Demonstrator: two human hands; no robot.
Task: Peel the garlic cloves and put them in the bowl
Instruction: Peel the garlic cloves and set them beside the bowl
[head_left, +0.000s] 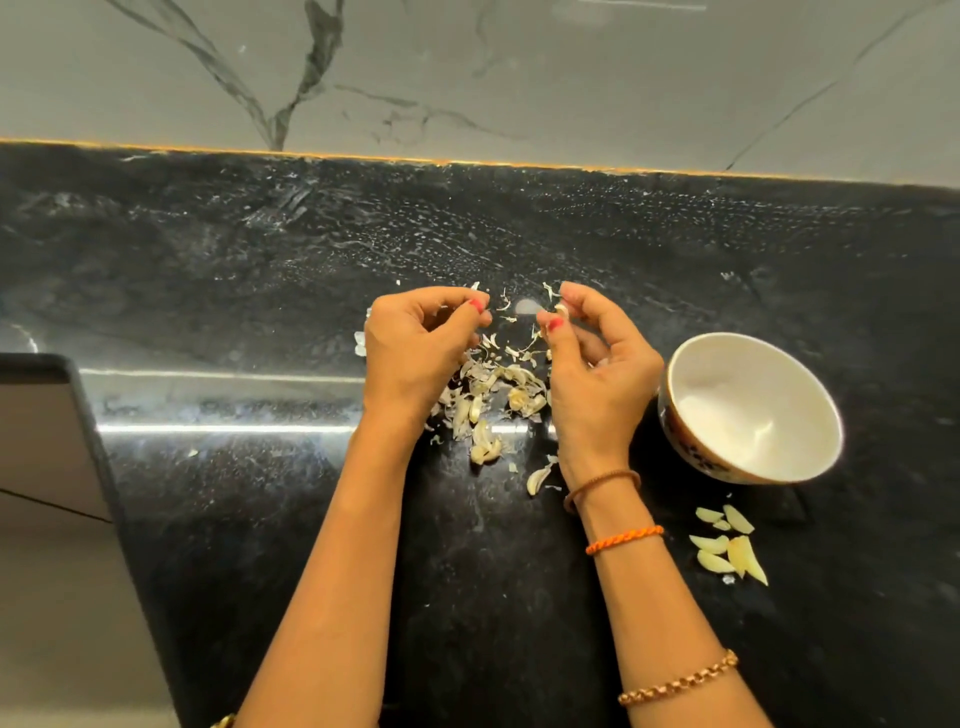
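Observation:
My right hand pinches a small garlic clove between thumb and fingertips above the black counter. A short gap away, my left hand has its fingers curled with thumb and forefinger together; whether a bit of skin sits between them I cannot tell. Below and between the hands lies a heap of garlic skins and unpeeled cloves. A white bowl with a patterned outside stands to the right of my right hand; I see no cloves in it. Several peeled cloves lie on the counter in front of the bowl.
The black stone counter runs back to a grey marble wall. At the left, a steel sink cuts into the counter. One loose clove lies near my right wrist. Flakes of skin are scattered around the heap.

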